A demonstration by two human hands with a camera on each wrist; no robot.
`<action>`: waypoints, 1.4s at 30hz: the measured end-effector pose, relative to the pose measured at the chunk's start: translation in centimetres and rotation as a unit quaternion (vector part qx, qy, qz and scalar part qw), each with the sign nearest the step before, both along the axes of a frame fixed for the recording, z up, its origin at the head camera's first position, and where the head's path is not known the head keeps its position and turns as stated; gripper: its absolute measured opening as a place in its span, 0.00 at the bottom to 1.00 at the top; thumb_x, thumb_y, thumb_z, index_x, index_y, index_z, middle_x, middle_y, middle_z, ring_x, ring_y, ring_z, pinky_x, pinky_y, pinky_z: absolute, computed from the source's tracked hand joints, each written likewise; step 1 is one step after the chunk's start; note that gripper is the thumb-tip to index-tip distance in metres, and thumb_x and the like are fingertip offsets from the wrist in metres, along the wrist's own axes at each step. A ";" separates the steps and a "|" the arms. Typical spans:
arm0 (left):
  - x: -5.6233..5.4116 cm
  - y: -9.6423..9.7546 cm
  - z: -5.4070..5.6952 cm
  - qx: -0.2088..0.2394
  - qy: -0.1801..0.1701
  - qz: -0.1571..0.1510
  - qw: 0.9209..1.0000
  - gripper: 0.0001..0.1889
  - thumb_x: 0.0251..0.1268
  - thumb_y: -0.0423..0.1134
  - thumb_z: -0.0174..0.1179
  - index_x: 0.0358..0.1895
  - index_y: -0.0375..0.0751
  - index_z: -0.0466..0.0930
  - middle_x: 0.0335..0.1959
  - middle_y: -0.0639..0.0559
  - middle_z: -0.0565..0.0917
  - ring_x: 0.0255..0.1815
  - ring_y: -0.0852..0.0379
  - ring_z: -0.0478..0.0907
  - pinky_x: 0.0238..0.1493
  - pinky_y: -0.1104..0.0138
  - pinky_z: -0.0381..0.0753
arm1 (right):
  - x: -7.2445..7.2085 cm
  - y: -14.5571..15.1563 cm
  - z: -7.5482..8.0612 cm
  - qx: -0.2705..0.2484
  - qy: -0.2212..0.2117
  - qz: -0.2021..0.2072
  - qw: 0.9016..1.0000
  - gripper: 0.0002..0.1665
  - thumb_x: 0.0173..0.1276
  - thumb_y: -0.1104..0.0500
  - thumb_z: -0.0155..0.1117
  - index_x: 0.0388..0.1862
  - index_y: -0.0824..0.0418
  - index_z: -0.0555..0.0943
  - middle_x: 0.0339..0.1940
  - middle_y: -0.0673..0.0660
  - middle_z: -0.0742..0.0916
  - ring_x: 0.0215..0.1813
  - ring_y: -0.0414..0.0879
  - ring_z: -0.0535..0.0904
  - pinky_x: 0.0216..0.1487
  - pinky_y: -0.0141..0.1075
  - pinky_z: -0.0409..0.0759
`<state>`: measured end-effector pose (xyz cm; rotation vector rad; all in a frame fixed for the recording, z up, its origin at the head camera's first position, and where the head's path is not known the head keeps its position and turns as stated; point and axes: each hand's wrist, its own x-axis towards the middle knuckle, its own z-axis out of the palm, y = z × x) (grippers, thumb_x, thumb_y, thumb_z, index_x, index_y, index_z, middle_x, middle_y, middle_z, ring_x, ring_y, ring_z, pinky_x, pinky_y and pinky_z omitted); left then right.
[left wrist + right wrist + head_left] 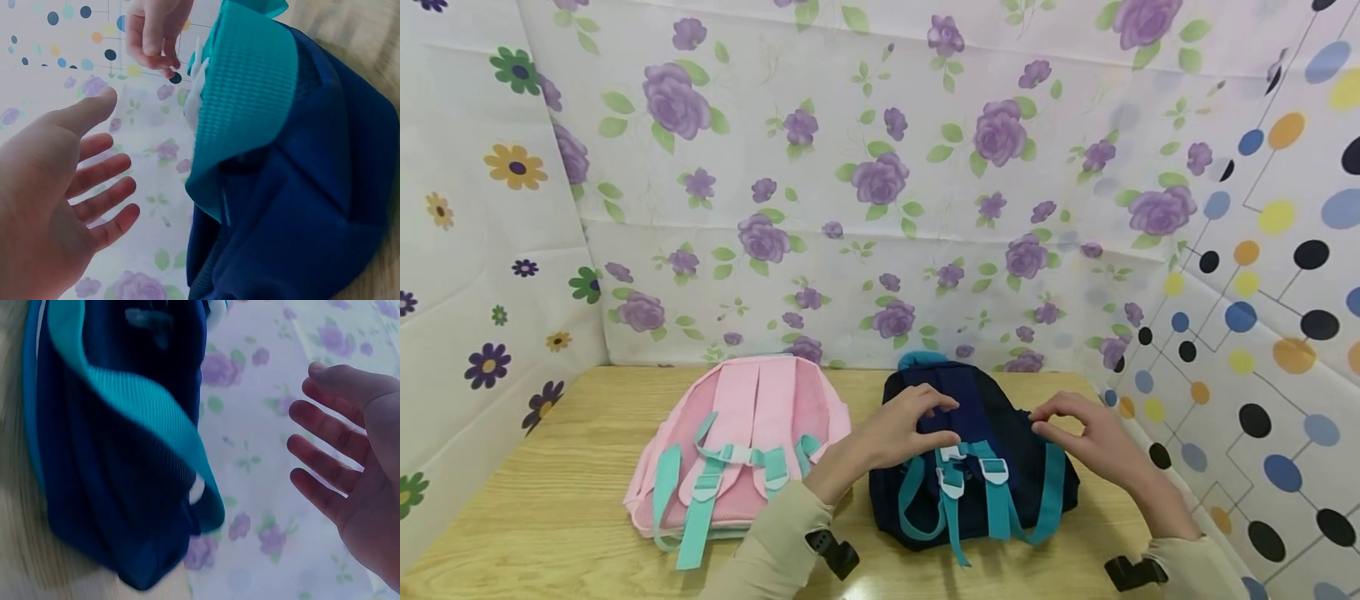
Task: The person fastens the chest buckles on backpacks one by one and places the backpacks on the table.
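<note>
A navy backpack (1018, 467) with teal straps (997, 510) lies on the table, its strap side facing up. White buckles (994, 472) sit on those straps. Over its left part hovers my left hand (895, 429), fingers spread and slightly bent, holding nothing; the left wrist view shows it apart from the bag. My right hand (1097, 442) is above the bag's right edge with thumb and fingers parted. In the right wrist view that palm (387, 462) faces the bag across a gap, nothing in it.
A pink backpack (737, 400) with mint straps lies left of the navy one, close to my left forearm. Both bags rest on a wooden table (550, 500). Flower-patterned sheeting (820, 275) hangs behind, and dotted sheeting (1247, 375) stands at the right.
</note>
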<state>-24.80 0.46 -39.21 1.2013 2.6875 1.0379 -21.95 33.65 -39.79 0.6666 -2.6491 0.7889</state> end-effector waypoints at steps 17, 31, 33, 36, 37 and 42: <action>-0.2 1.8 -2.3 -0.037 0.028 0.037 0.998 0.33 0.66 0.60 0.62 0.71 0.54 0.69 0.61 0.54 0.79 0.63 0.52 0.73 0.61 0.58 0.76 | -1.6 -5.5 -1.3 -0.002 -0.014 0.099 0.995 0.09 0.68 0.53 0.68 0.46 0.50 0.85 0.43 0.37 0.84 0.49 0.36 0.80 0.50 0.43 0.82; 0.2 2.9 -3.5 -0.063 0.013 0.060 0.996 0.44 0.60 0.66 0.62 0.77 0.55 0.59 0.64 0.56 0.78 0.62 0.50 0.73 0.63 0.52 0.73 | -2.1 -7.5 -2.0 0.040 -0.076 0.119 0.989 0.12 0.69 0.45 0.66 0.48 0.46 0.85 0.46 0.40 0.83 0.48 0.38 0.75 0.47 0.38 0.77; 0.3 3.0 -3.6 -0.068 0.013 0.064 0.996 0.46 0.59 0.68 0.62 0.78 0.56 0.56 0.64 0.56 0.78 0.61 0.50 0.73 0.62 0.53 0.74 | -2.1 -7.7 -2.1 0.052 -0.083 0.117 0.988 0.13 0.69 0.44 0.65 0.48 0.45 0.85 0.46 0.40 0.83 0.47 0.38 0.74 0.46 0.37 0.76; 0.4 3.3 -3.7 -0.076 0.011 0.069 0.995 0.48 0.58 0.69 0.61 0.79 0.57 0.53 0.67 0.56 0.76 0.61 0.51 0.73 0.63 0.53 0.72 | -2.2 -7.9 -2.4 0.065 -0.086 0.111 0.988 0.13 0.68 0.43 0.66 0.47 0.44 0.85 0.47 0.40 0.83 0.46 0.38 0.73 0.44 0.36 0.75; 0.4 3.4 -3.7 -0.078 0.012 0.072 0.994 0.49 0.57 0.70 0.61 0.79 0.58 0.52 0.67 0.56 0.75 0.61 0.51 0.72 0.62 0.53 0.72 | -2.2 -7.9 -2.5 0.067 -0.086 0.109 0.988 0.13 0.67 0.43 0.67 0.47 0.44 0.85 0.46 0.40 0.83 0.46 0.37 0.72 0.44 0.36 0.75; 0.7 3.8 -3.9 -0.090 0.014 0.092 0.992 0.52 0.55 0.72 0.62 0.80 0.59 0.49 0.66 0.57 0.76 0.59 0.52 0.72 0.60 0.55 0.70 | -2.3 -8.0 -3.0 0.074 -0.084 0.110 0.988 0.11 0.66 0.46 0.69 0.46 0.43 0.85 0.46 0.41 0.82 0.44 0.39 0.71 0.44 0.35 0.73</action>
